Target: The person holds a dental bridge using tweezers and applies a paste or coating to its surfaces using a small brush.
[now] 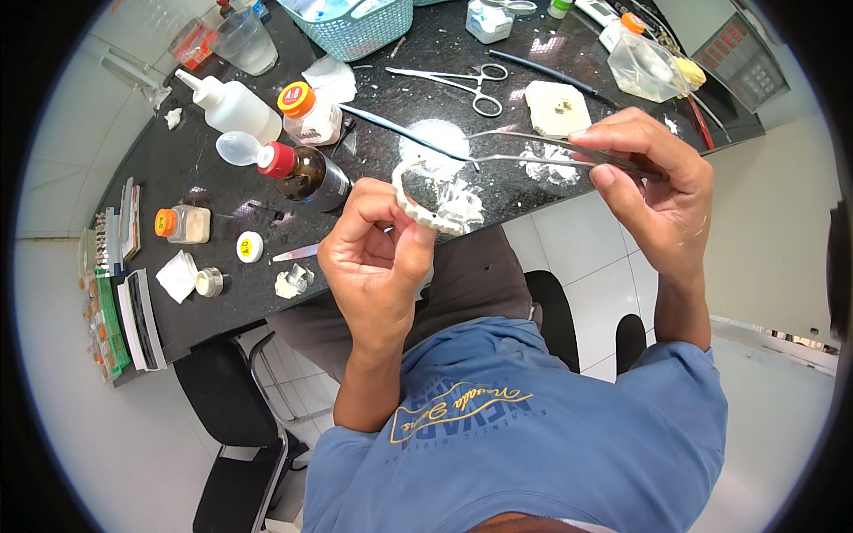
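Between the thumb and fingers of my left hand is a whitish, horseshoe-shaped dental arch, raised over the table's near edge. Small dark specks show on it. My right hand pinches a pair of metal tweezers, whose two tips are apart and point left, toward the arch without touching it. Below and behind the arch, white powder and scraps lie on the tabletop. A slim blue-handled tool rests just beyond it. Beyond the tweezers sits a cream plaster block.
On the dark speckled table stand a brown bottle, an orange-capped jar and a white squeeze bottle. Scissor-handled forceps lie behind the tools. A teal basket is at the back. A black chair stands lower left.
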Action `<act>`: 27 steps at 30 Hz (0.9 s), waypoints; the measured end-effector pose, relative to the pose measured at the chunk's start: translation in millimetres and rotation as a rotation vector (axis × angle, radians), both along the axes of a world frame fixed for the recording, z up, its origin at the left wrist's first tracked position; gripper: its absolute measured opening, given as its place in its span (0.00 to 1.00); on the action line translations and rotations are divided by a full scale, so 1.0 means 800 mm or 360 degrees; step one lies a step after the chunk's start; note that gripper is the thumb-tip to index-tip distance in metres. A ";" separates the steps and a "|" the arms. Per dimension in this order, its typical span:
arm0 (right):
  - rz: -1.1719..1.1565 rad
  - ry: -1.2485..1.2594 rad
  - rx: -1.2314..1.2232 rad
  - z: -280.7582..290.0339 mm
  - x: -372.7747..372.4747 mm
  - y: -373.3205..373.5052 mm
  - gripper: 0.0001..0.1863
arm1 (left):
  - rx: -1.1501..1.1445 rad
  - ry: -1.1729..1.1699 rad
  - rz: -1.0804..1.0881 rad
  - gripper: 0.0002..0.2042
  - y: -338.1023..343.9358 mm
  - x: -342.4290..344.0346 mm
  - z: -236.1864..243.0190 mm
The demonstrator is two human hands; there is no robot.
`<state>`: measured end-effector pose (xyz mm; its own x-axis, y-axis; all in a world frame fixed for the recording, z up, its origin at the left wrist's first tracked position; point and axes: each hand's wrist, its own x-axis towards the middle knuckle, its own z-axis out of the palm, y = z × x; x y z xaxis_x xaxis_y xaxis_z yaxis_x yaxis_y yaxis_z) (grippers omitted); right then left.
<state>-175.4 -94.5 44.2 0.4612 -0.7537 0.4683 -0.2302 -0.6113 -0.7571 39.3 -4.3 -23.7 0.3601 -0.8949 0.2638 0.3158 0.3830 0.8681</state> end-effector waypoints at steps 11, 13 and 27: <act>0.0215 0.0239 0.0137 0.024 0.008 -0.001 0.10 | -0.0045 -0.0083 0.0089 0.06 0.001 0.004 -0.012; 0.0247 0.0229 0.0157 0.021 0.009 -0.001 0.10 | -0.0031 -0.0103 0.0117 0.06 0.003 0.004 -0.012; 0.0203 0.0301 0.0220 0.018 0.010 0.005 0.13 | -0.0117 -0.0335 0.0188 0.05 0.001 0.001 -0.017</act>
<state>-167.3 -90.6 58.4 0.6263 -0.7344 0.2616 -0.3031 -0.5385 -0.7862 40.2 -3.8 -37.0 0.3912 -0.8254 0.4069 0.0802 0.4711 0.8784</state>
